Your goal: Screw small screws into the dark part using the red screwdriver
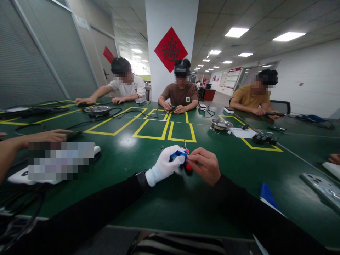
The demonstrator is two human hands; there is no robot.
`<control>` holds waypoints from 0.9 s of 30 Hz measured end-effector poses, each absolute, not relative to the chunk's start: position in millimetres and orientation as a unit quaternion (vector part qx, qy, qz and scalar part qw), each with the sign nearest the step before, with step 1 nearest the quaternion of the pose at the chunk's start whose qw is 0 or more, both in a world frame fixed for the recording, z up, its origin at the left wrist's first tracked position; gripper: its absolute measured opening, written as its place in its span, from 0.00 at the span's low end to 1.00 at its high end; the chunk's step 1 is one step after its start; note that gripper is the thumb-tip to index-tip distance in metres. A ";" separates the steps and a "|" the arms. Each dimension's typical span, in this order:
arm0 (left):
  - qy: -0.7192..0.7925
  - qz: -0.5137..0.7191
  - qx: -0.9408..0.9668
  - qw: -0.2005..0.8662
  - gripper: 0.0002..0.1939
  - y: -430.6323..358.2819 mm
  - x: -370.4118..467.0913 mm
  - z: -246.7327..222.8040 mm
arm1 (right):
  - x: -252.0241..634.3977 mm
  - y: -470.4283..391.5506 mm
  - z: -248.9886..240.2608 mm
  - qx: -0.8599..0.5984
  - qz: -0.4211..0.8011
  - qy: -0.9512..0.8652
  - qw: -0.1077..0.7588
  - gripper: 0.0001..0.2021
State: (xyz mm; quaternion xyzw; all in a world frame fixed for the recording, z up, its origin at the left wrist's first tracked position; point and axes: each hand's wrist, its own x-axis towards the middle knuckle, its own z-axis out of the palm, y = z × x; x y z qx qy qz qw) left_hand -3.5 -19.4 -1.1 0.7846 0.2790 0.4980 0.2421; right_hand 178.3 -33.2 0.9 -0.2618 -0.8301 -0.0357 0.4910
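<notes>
Your two hands meet just above the green desk (148,198), near its front edge and about midway across. Your left hand (163,165), in a white glove, is curled shut around a small blue part (178,154), and your bare right hand (205,164) pinches a red-handled screwdriver (188,166) whose thin shaft points up and away beside the blue part. The tool and the part are touching or nearly so; which, you cannot tell from here. Judging by this, the work on the part looks to be in mid-course: it is held and the tool is at it, but nothing shows it finished or set down. A few tiny loose pieces (162,148) lie on the desk just beyond your hands, apparently not yet used. Farther off, a metal bowl (221,124) sits to the right.
</notes>
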 end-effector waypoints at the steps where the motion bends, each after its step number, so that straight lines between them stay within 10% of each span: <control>1: 0.289 0.507 0.777 0.236 0.10 -19.2 -3.4 -1.5 | 179.7 -32.5 1.1 -0.264 -0.059 -0.837 0.476 0.03; 20: 0.324 0.579 0.730 0.164 0.12 -14.5 -6.8 -1.6 | 175.4 -32.2 7.7 -0.337 -0.018 -0.790 0.513 0.01; 27: 0.314 0.440 0.828 0.151 0.41 5.9 -16.5 -13.2 | 181.7 -23.6 6.7 -0.422 0.003 -0.833 0.357 0.03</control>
